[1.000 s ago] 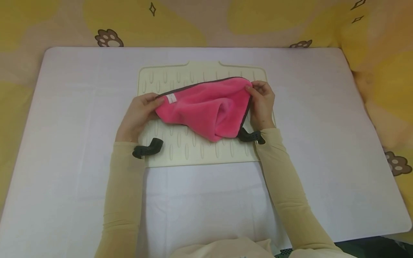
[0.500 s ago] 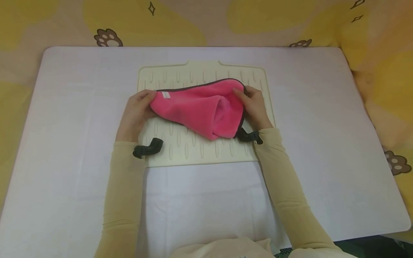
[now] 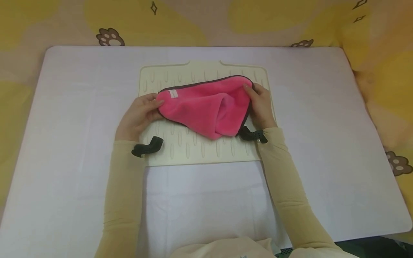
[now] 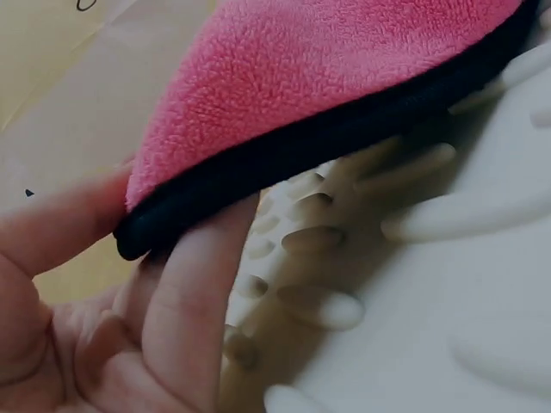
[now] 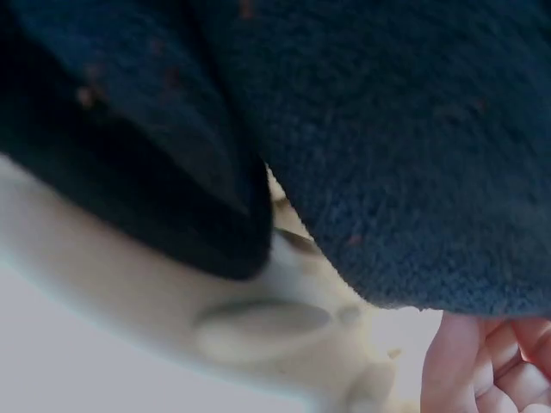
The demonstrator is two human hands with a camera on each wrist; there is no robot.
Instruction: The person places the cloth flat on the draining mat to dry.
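A pink plush towel (image 3: 203,107) with dark edging and a small white label hangs between both hands, its middle sagging in folds. My left hand (image 3: 141,114) pinches its left end; in the left wrist view the left thumb is on one side of the towel (image 4: 293,77) and fingers are beneath the dark edging. At the upper right corner, my right hand (image 3: 260,105) grips the towel with the thumb on the pink face. The right wrist view shows the towel's dark blue underside (image 5: 405,155), with part of the right hand (image 5: 486,366) below it.
Beneath the towel, a cream ridged mat (image 3: 180,154) lies on the white-covered table (image 3: 64,143). Black wrist-worn devices (image 3: 148,147) sit at both wrists. Patterned yellow fabric (image 3: 206,21) surrounds the table's back and sides.
Since half a second ago, the towel and both hands have shifted slightly right. The hands drew a little closer together earlier and are now slightly farther apart again, both still holding the towel.
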